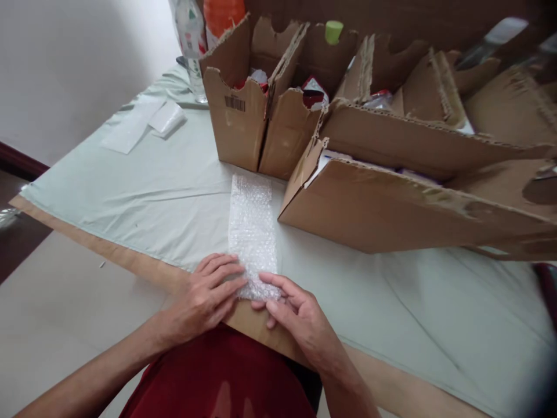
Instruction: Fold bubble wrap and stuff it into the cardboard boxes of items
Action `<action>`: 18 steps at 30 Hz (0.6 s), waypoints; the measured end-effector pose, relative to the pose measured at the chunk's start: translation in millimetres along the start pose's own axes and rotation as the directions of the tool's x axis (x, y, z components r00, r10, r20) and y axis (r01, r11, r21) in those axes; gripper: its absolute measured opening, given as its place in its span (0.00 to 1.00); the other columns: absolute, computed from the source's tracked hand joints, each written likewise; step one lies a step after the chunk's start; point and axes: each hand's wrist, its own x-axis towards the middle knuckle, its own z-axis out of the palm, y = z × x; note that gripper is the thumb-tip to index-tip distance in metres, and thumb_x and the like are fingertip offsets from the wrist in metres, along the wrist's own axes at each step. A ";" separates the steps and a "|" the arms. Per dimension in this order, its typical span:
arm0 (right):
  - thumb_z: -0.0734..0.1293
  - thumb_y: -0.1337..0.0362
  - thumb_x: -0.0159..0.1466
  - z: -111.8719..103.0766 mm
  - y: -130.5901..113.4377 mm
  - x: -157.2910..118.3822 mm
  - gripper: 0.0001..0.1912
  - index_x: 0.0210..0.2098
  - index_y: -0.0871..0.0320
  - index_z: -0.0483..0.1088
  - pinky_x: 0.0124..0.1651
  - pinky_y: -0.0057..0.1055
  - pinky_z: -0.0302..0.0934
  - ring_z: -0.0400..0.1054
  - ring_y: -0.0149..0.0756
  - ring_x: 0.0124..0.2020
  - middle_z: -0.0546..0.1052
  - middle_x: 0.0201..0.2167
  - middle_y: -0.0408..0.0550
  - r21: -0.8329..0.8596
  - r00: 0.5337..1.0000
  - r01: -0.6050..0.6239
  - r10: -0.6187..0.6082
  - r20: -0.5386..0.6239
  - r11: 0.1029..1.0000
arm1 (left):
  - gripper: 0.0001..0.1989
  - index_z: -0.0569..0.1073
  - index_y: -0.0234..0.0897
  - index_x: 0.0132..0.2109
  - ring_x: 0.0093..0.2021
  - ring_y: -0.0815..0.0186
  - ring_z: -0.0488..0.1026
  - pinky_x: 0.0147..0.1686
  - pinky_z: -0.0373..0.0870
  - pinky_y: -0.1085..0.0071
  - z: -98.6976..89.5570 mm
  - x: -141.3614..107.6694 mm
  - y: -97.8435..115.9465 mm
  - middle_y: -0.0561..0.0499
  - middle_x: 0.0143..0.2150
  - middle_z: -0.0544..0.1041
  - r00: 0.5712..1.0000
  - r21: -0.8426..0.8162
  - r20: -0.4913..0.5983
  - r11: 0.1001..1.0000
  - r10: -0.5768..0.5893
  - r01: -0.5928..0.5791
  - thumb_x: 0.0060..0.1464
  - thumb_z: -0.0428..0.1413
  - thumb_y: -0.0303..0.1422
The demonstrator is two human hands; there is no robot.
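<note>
A long, narrow strip of clear bubble wrap (252, 226) lies on the pale green cloth, reaching from the table's near edge towards the cardboard boxes. My left hand (213, 293) rests at the strip's near left side, its fingers stretched out and the tips on the wrap. At the near right corner my right hand (298, 313) grips the bubble wrap, with the index finger over the top and other fingers beneath the edge. Whether anything lies inside the wrap cannot be made out.
Cut cardboard boxes (237, 125) holding small packages stand at the back, and a long low box (391, 206) sits at the right. More bubble wrap pieces (134, 125) lie at the far left. A clear bottle (191, 49) and an orange bottle (224, 17) stand behind.
</note>
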 end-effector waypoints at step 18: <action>0.64 0.67 0.69 3.2 -10.7 33.9 0.19 0.59 0.53 0.72 0.51 0.39 0.70 0.76 0.40 0.42 0.82 0.43 0.49 -0.659 0.835 0.381 -0.548 -0.057 0.648 | 0.30 0.63 0.44 0.67 0.48 0.59 0.78 0.49 0.76 0.60 -11.3 7.9 1.9 0.46 0.49 0.80 0.958 -0.245 -0.013 0.930 -0.285 0.274 0.60 0.59 0.30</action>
